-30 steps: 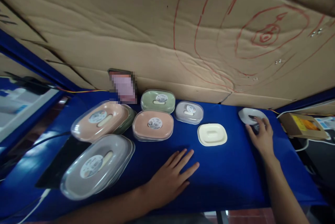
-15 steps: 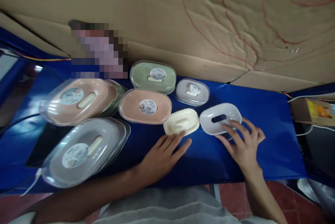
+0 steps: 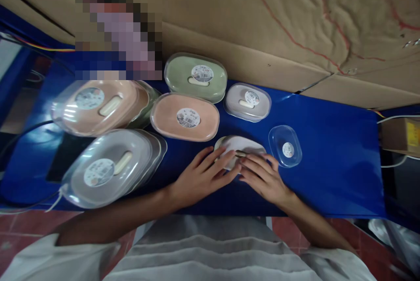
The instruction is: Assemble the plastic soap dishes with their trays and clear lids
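Observation:
A light grey oval soap dish insert [image 3: 241,142] lies over the cream soap dish base [image 3: 217,143], whose rim shows at the left end. My left hand [image 3: 200,180] grips the left end of the stacked dish, fingers stretched along it. From the right, my right hand [image 3: 265,180] has its bent fingers on the insert, around its dark slot. Both hands' fingertips nearly meet there and cover much of the dish. To the right, a clear lid [image 3: 285,141] with a round label lies flat on the blue table.
Beyond my hands sit lidded soap dishes: peach [image 3: 164,117], green [image 3: 177,73] and grey [image 3: 232,101]. Stacks of peach dishes [image 3: 126,119] and grey dishes [image 3: 131,180] stand left, near cables. A cardboard wall [image 3: 229,22] borders the blue table [image 3: 328,167]; a small box [image 3: 395,134] is at right.
My right hand has brought the grey insert leftward onto the cream base, uncovering the clear lid. My left hand has moved in against the dish. The view has shifted slightly.

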### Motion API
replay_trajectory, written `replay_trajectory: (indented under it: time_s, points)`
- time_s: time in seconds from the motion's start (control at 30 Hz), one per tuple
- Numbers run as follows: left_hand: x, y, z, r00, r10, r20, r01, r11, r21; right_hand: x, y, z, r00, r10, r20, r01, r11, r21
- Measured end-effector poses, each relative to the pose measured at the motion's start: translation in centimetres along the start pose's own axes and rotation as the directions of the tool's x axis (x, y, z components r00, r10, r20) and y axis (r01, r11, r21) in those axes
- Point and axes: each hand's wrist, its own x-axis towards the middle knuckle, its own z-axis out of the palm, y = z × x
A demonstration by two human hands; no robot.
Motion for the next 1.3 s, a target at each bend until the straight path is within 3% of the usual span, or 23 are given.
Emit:
replay_trajectory:
  time_s: [0.1, 0.2, 0.27, 0.3, 0.33, 0.43, 0.47, 0.5, 0.57, 0.67, 0.73, 0.83, 0.97, 1.07, 1.2, 1.3]
  points:
    - [0.0, -0.2, -0.1, 0.996, -0.015, 0.084, 0.014, 1.000, 0.014, 0.2, 0.3, 0.7, 0.996, -0.012, 0.090, 0.014, 1.000, -0.016]
    - [-0.1, -0.2, -0.2, 0.995, -0.016, 0.096, 0.014, 1.000, 0.021, 0.1, 1.1, 0.1, 0.992, -0.014, 0.129, 0.021, 0.998, -0.053]
    - [-0.1, -0.3, -0.1, 0.995, -0.013, 0.096, 0.012, 1.000, 0.012, -0.4, 1.8, -0.8, 0.989, 0.078, 0.123, -0.060, 0.988, -0.143]
    - [-0.1, -0.3, 0.0, 0.995, -0.017, 0.094, 0.017, 1.000, 0.001, -0.8, 2.2, -1.3, 0.979, 0.182, 0.089, -0.159, 0.962, -0.220]
    - [-0.1, -0.3, 0.2, 0.996, -0.028, 0.089, 0.030, 0.999, -0.017, -1.3, 2.6, -1.8, 0.949, 0.313, 0.033, -0.289, 0.910, -0.298]
    - [-0.1, -0.4, 0.5, 0.993, -0.104, 0.056, 0.110, 0.987, -0.114, -2.7, 3.6, -3.2, 0.783, 0.609, -0.122, -0.606, 0.706, -0.367]
    - [-0.1, -0.4, 0.6, 0.990, -0.133, 0.044, 0.139, 0.977, -0.164, -3.0, 3.8, -3.6, 0.754, 0.644, -0.129, -0.645, 0.690, -0.328]
    - [-0.1, -0.4, 0.7, 0.986, -0.163, 0.036, 0.167, 0.962, -0.218, -3.1, 3.8, -4.0, 0.754, 0.648, -0.107, -0.649, 0.711, -0.270]
    - [-0.1, -0.2, 0.8, 0.975, -0.220, 0.030, 0.217, 0.919, -0.328, -2.5, 3.2, -4.4, 0.823, 0.568, -0.022, -0.566, 0.814, -0.130]
    - [-0.3, 0.1, 1.2, 0.952, -0.306, 0.028, 0.281, 0.831, -0.480, -0.5, 1.6, -3.9, 0.945, 0.297, 0.137, -0.300, 0.954, 0.005]
    - [-0.5, 0.1, 1.5, 0.937, -0.347, 0.035, 0.309, 0.781, -0.543, 0.8, 0.6, -2.7, 0.967, 0.125, 0.220, -0.127, 0.992, -0.008]
    - [-0.5, 0.1, 1.8, 0.939, -0.339, 0.058, 0.314, 0.778, -0.543, 1.5, 0.3, -0.8, 0.973, -0.004, 0.232, 0.018, 0.998, -0.060]
    - [-0.2, -0.2, 1.7, 0.957, -0.286, 0.054, 0.275, 0.831, -0.483, 0.5, 1.7, 0.3, 0.989, -0.045, 0.141, 0.048, 0.999, -0.020]
    - [-0.2, -0.3, 1.2, 0.975, -0.221, 0.024, 0.214, 0.904, -0.369, -0.3, 2.5, 0.1, 0.990, -0.024, 0.138, 0.026, 1.000, -0.014]
    - [-0.4, -0.4, 0.0, 0.997, 0.051, 0.052, -0.043, 0.989, -0.144, -0.6, 2.8, -0.1, 0.989, -0.020, 0.146, 0.024, 0.999, -0.023]
    - [-0.5, -0.6, -0.8, 0.987, 0.142, 0.073, -0.138, 0.989, -0.055, -0.7, 2.7, 0.2, 0.991, -0.014, 0.131, 0.017, 1.000, -0.020]
